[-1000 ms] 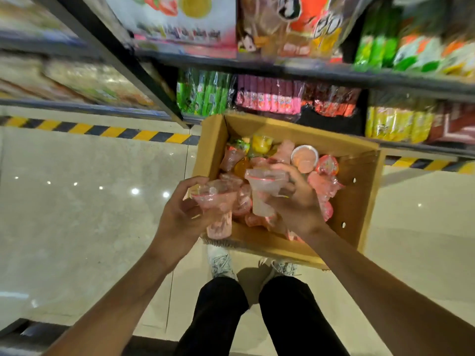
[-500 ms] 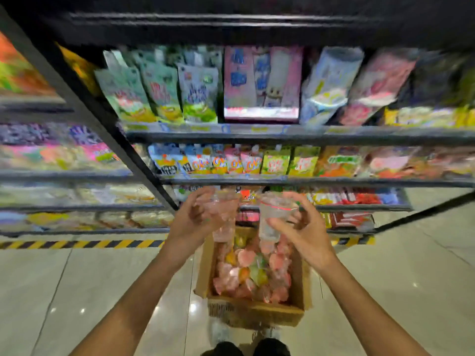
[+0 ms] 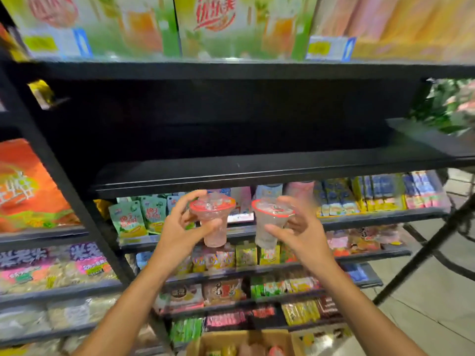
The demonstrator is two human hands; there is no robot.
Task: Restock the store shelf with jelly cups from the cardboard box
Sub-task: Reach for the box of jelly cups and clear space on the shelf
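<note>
My left hand (image 3: 180, 232) grips a pink jelly cup (image 3: 214, 222) with a red-rimmed clear lid, held upright. Beside it, my right hand (image 3: 300, 232) grips a paler jelly cup (image 3: 270, 224) of the same shape. Both cups hang in the air just below the front edge of a bare black shelf (image 3: 257, 168). The cardboard box (image 3: 246, 343) with more jelly cups shows at the bottom edge of the view, on the floor beneath my arms.
Black shelving holds snack packets (image 3: 138, 214) on the levels below the bare shelf and large drink boxes (image 3: 231, 24) on the level above. A black upright post (image 3: 64, 181) stands to the left. Pale tiled floor (image 3: 424, 317) lies to the right.
Both hands have lifted the two cups out of the box and up to just under the bare shelf. The view has tilted from the floor up to the shelves.
</note>
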